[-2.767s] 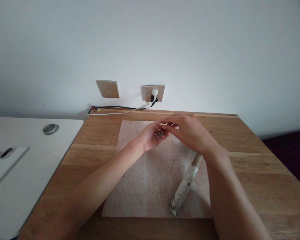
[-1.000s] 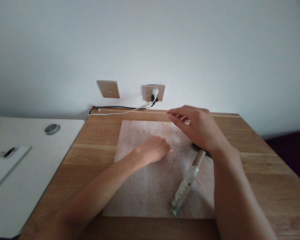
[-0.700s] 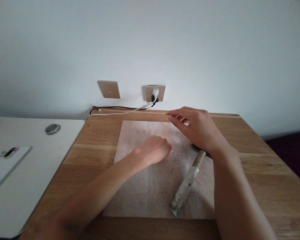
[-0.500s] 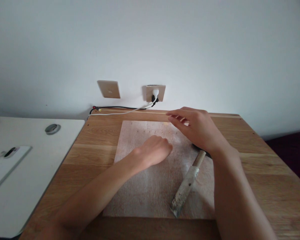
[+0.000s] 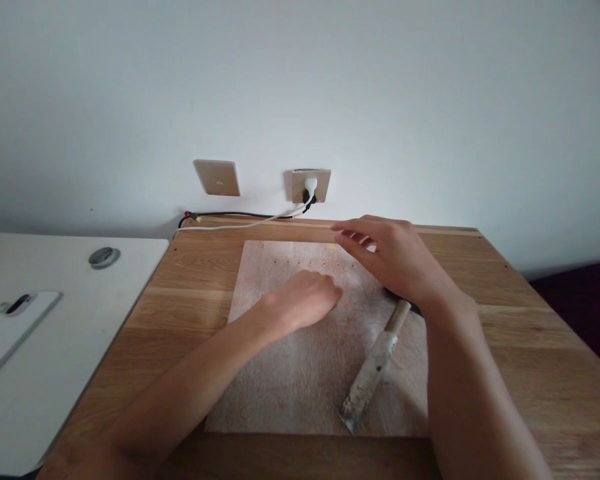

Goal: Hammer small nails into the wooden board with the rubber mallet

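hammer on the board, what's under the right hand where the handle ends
The hammer lies on the board, its pale handle running up under the right hand. Only a dark sliver shows beside the wrist; the hammer's head is mostly covered. The left hand rests closed on the board.

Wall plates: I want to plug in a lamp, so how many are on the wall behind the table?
2. A blank-looking plate sits on the left; the socket plate to its right already holds a white plug and a black one. None seems hidden.
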Available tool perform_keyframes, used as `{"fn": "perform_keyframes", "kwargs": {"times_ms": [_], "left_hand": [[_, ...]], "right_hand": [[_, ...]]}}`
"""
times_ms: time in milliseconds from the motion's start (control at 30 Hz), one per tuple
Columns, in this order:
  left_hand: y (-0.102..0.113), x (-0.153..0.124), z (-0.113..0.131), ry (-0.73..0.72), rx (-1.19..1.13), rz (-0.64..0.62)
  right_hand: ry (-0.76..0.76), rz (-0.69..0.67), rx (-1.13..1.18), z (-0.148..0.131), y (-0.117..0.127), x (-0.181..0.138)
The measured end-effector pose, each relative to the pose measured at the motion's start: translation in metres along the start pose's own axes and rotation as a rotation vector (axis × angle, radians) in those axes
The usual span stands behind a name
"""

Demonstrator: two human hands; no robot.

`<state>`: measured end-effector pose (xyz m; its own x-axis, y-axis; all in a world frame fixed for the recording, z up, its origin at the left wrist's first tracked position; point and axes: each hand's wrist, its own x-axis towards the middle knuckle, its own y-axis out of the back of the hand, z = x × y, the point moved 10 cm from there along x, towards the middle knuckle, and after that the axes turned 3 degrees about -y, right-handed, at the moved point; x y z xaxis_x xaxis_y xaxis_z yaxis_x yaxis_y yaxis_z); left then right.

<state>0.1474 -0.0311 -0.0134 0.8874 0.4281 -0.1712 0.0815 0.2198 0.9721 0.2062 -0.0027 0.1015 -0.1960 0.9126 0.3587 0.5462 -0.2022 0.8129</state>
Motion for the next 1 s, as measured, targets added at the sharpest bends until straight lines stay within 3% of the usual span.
{"fn": "perform_keyframes", "kwargs": {"times_ms": [1000], "left_hand": [[0.0057, -0.0041, 0.0016, -0.020, 0.011, 0.015]], "right_hand": [[-0.014, -0.028, -0.021, -0.0002, -0.0029, -0.0006]]}}
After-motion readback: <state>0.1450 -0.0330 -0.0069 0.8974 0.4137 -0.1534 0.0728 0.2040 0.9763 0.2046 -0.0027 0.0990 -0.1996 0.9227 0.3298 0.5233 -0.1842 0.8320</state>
